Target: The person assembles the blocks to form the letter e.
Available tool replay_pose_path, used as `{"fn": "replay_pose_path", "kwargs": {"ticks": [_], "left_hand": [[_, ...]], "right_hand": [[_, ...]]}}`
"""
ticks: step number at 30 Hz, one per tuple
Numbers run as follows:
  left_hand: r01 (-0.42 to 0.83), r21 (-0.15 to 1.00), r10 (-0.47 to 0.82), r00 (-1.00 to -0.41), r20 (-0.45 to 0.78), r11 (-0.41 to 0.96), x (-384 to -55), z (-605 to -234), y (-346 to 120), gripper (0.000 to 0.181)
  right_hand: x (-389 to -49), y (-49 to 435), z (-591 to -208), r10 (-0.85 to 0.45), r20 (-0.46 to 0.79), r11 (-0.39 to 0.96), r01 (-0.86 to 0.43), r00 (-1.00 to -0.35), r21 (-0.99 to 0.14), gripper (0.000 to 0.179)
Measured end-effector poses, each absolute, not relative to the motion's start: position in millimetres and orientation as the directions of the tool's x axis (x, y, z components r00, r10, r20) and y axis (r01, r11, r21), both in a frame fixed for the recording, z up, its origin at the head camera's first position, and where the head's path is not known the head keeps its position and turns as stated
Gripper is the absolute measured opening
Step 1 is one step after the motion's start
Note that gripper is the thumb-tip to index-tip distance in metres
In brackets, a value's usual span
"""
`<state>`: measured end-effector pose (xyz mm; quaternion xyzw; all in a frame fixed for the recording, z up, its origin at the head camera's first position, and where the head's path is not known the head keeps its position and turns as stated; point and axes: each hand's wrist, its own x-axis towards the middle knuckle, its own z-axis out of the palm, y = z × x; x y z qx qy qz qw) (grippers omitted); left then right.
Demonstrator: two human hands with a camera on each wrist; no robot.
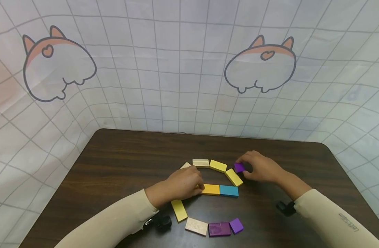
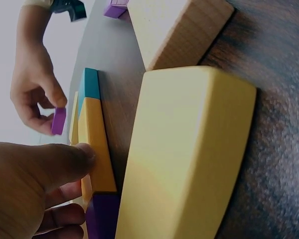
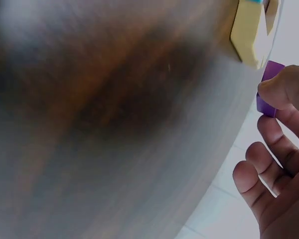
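Note:
My right hand [image 1: 264, 167] pinches a small purple block [image 1: 239, 167] between thumb and fingers, just right of a yellow block [image 1: 234, 177]. The right wrist view shows the same purple block [image 3: 270, 89] at the thumb, the other fingers loosely bent. My left hand [image 1: 184, 182] is over the left part of a middle row, gripping an orange block [image 1: 211, 189] that touches a blue block [image 1: 228, 191]. In the left wrist view my thumb lies against the orange block [image 2: 100, 149], and a dark purple block [image 2: 103, 216] adjoins it, hidden from above by the hand.
Across the back curve a pale block [image 1: 200, 163] and another yellow block [image 1: 218, 166]. Nearer the front lie a yellow block [image 1: 179, 210], a wooden block [image 1: 196, 226], a dark purple block [image 1: 219, 229] and a small purple block [image 1: 236, 226]. All rest on a dark wooden table [image 1: 130, 155].

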<state>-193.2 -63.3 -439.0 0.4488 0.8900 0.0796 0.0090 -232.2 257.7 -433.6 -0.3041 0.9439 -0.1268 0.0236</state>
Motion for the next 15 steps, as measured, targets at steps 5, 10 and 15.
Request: {"fn": "replay_pose_path", "kwargs": {"ticks": [5, 10, 15], "left_hand": [[0.795, 0.149, 0.798, -0.600, 0.049, 0.589, -194, -439, -63, 0.008], [0.792, 0.149, 0.795, -0.604, 0.047, 0.593, -194, -440, -63, 0.009], [0.796, 0.148, 0.799, -0.599, 0.056, 0.587, -193, -440, -63, 0.009]], "right_hand": [[-215, 259, -431, -0.605, 0.048, 0.763, -0.596, -0.795, -0.251, 0.032], [-199, 261, -430, -0.617, 0.060, 0.750, -0.610, -0.784, -0.258, 0.033], [-187, 264, -433, -0.648, 0.069, 0.722, -0.641, -0.759, -0.260, 0.034]]}}
